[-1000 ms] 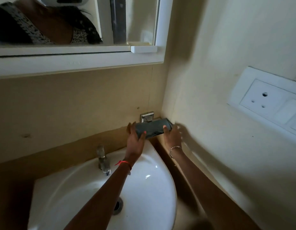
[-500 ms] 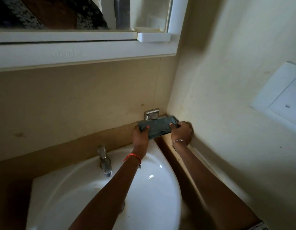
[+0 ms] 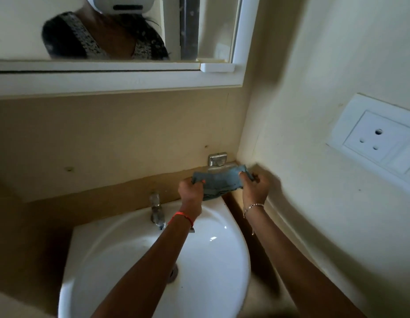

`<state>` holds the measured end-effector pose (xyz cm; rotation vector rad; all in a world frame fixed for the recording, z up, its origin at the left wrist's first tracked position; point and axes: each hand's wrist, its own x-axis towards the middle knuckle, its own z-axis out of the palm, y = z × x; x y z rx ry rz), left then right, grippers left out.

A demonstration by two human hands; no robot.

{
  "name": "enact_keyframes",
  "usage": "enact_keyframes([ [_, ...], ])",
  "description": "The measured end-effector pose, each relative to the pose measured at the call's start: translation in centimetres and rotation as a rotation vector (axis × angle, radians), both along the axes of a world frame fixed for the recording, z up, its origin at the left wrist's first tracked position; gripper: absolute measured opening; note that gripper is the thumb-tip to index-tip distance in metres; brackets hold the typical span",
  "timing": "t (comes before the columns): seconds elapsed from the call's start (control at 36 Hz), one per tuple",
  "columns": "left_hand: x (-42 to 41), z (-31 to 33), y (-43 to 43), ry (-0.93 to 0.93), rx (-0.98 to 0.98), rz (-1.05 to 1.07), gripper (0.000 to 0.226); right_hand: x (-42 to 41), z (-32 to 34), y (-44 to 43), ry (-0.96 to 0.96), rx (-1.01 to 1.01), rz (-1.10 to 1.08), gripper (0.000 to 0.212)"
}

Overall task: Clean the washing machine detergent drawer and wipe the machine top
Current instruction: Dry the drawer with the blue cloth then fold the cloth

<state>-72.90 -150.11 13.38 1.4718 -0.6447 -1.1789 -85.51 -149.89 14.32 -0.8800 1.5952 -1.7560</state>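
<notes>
A folded grey-blue cloth [image 3: 220, 182] is stretched between both hands in the back right corner, over the far rim of the white sink [image 3: 213, 267]. My left hand [image 3: 191, 191] grips the cloth's left end with curled fingers. At the right end, my right hand [image 3: 255, 188] pinches it. The cloth sits just below a small metal wall holder [image 3: 217, 159]. No washing machine or detergent drawer is in view.
A metal tap [image 3: 156, 210] stands at the sink's back left and the drain [image 3: 173, 273] shows between my forearms. A white-framed mirror cabinet [image 3: 121, 81] hangs overhead. A white socket plate [image 3: 378, 138] is on the right wall.
Both hands have drawn the cloth slightly toward me and away from the wall holder. The camera tilted up, bringing the mirror reflection back into view.
</notes>
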Motion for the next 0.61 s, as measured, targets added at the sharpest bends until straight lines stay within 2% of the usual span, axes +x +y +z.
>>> enact_keyframes([
  [0.08,1.3,1.2,2.8,0.162,-0.056,-0.03,0.012,0.7,-0.2,1.3,-0.333,0.023,0.028,0.021],
  [0.14,2.4,1.6,5.1,0.231,-0.092,-0.038,0.005,1.2,-0.4,2.3,-0.506,0.094,0.062,0.016],
  [0.22,4.2,2.0,8.3,0.298,-0.075,0.035,0.015,2.2,-0.5,5.0,-0.681,0.227,0.267,0.018],
  [0.28,5.6,1.8,10.6,0.3,-0.03,0.074,0.024,3.0,-0.5,7.2,-0.672,0.307,0.417,0.014],
  [0.33,7.1,1.6,13.2,0.286,-0.012,0.095,0.022,4.1,-0.9,9.0,-0.663,0.36,0.544,0.018],
  [0.42,9.4,0.7,17.5,0.258,-0.016,0.061,0.005,6.3,-2.0,11.5,-0.678,0.402,0.667,0.022],
  [0.47,11.1,0.0,20.4,0.253,-0.009,0.117,0.022,8.2,-2.6,13.4,-0.657,0.44,0.749,0.023],
  [0.5,12.0,-0.1,21.8,0.251,-0.009,0.149,0.021,9.2,-2.9,14.4,-0.641,0.455,0.801,0.026],
  [0.56,13.7,-0.4,24.8,0.232,0.003,0.224,0.004,11.4,-3.4,16.5,-0.6,0.489,0.893,0.031],
  [0.61,15.5,-0.4,27.9,0.244,0.005,0.32,0.009,13.6,-3.8,18.6,-0.551,0.529,0.952,0.033],
])
